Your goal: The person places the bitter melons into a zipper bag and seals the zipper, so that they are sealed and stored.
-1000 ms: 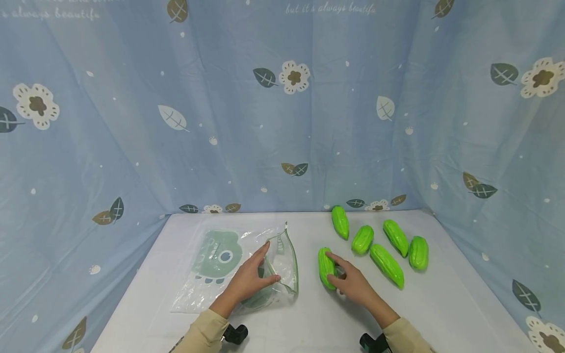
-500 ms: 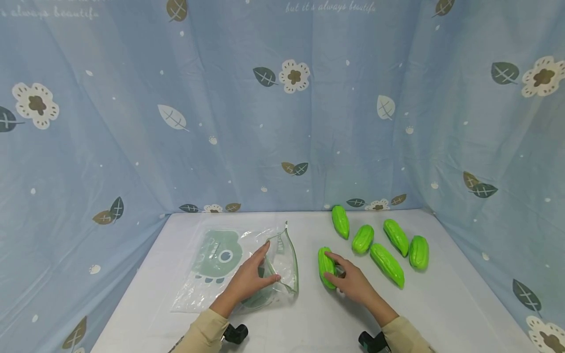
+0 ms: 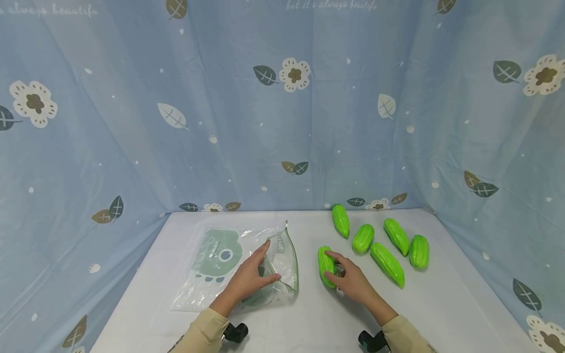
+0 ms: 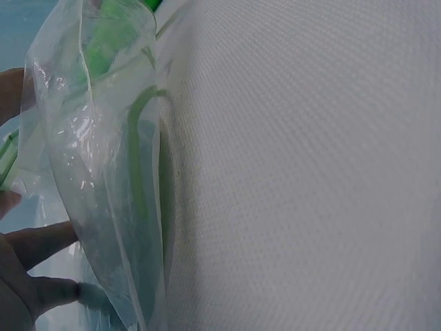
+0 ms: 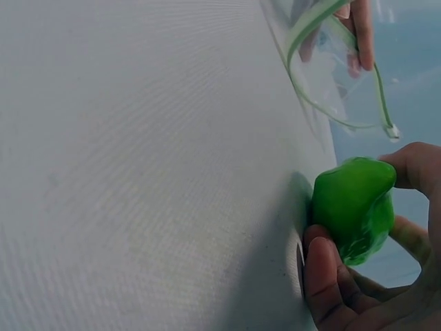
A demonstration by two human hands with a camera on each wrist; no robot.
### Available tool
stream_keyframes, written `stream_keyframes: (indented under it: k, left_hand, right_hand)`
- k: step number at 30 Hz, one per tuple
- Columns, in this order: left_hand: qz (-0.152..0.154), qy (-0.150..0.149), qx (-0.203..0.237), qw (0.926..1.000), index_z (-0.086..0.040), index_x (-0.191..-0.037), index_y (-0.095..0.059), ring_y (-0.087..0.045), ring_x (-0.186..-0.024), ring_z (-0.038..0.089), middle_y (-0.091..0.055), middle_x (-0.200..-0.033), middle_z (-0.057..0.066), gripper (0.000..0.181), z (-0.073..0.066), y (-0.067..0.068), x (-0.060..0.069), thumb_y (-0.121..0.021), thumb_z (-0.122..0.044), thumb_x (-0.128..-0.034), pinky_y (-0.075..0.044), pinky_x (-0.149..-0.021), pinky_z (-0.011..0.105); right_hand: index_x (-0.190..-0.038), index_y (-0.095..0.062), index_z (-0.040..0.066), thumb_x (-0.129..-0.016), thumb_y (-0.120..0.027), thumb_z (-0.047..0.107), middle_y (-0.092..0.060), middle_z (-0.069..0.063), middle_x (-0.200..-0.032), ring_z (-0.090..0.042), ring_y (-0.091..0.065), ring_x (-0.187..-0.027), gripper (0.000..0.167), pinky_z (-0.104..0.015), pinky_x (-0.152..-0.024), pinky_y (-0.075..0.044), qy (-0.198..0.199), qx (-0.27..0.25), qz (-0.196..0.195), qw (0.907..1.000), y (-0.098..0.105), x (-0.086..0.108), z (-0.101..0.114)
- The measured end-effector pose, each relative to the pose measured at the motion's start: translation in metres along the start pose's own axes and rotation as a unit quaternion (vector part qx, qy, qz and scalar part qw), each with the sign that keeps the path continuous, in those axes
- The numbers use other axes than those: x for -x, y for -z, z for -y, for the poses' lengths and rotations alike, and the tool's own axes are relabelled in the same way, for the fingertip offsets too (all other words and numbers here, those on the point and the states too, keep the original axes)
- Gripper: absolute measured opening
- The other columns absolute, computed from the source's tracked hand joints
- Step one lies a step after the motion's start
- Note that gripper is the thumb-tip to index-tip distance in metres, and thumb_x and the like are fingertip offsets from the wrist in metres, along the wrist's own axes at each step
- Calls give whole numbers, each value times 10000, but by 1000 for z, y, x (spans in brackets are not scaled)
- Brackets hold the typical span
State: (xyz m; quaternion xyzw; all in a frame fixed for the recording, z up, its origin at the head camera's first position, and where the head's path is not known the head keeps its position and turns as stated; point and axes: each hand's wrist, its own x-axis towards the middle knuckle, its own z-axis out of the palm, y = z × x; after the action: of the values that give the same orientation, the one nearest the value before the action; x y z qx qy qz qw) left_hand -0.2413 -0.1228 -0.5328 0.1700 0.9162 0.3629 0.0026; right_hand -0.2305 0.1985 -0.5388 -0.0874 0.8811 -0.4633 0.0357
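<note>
In the head view, my right hand (image 3: 352,281) holds a bright green ridged toy vegetable (image 3: 325,267), shaped like a bitter melon, with thumb and fingers about its right side. The right wrist view shows this toy vegetable (image 5: 353,207) end-on between thumb and fingers, close over the white cloth. My left hand (image 3: 250,278) lies at the mouth of a clear zip bag (image 3: 185,296) with a green dinosaur print. Its thumb and fingers are spread, and the bag's green-edged mouth (image 5: 293,55) gapes toward the right. The bag (image 4: 103,172) partly hides the left hand in its own wrist view.
Several more green toy vegetables (image 3: 387,265) lie on the right half of the white-covered table (image 3: 309,323). A blue curtain (image 3: 238,132) with leaves and flowers hangs round the back and sides. Black wrist cameras (image 3: 236,333) sit near both sleeves.
My right thumb has shifted slightly up along the toy vegetable. Otherwise both hands, the bag and the toy vegetables stay put; the head view has tilted very slightly.
</note>
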Motion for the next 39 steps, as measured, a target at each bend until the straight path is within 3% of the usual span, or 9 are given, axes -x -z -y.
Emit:
stream_keyframes:
  k: [13,26,39]
  left_hand:
    - [0,-45,-29,10000,-179,-1635,-250,-598,-1265,361,-327,-1640,116,1026,0,0,0,-797,-527,-840,-437,-1076,587]
    - [-8,46,37,10000,-201,-1631,-269,-585,-1283,359,-330,-1642,83,1016,-3,1,0,-810,-517,-831,-427,-1097,565]
    - [-33,-39,-35,10000,-170,-1630,-267,-595,-1266,368,-338,-1631,139,1013,0,0,1,-793,-529,-842,-423,-1092,582]
  right_hand:
    - [-1497,-513,183,-939,-751,222,-570,-160,-1357,-134,-575,-617,608,-289,-518,-519,27,-183,-13,9998,-2,-3,3]
    - [-1516,-490,224,-948,-742,257,-568,-138,-1359,-149,-601,-663,622,-306,-534,-549,263,-233,338,9988,-7,-7,8]
    - [-1528,-471,232,-961,-725,291,-550,-112,-1379,-148,-607,-713,624,-304,-565,-561,590,-222,712,9955,-12,-9,20]
